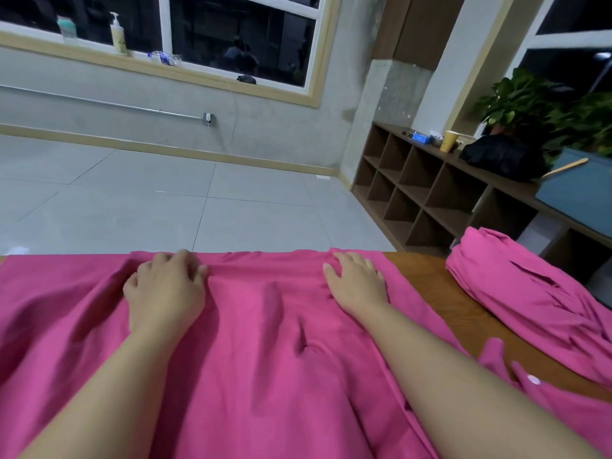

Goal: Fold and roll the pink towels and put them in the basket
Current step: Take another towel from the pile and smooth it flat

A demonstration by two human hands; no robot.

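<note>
A large pink towel [265, 342] lies spread and wrinkled across the wooden table [427, 283], reaching its far edge. My left hand [165, 289] rests on the towel near that far edge, fingers slightly bent at the cloth's border. My right hand [357, 283] lies flat on the towel further right, fingers straight and spread. A second pink towel [536, 299] sits bunched in a heap at the table's right side. No basket is in view.
Beyond the table is a grey tiled floor [165, 200]. A low wooden cubby shelf [430, 193] runs along the right wall, carrying a black bag, a yellow cup, a blue box and potted plants. Bottles stand on the window sill.
</note>
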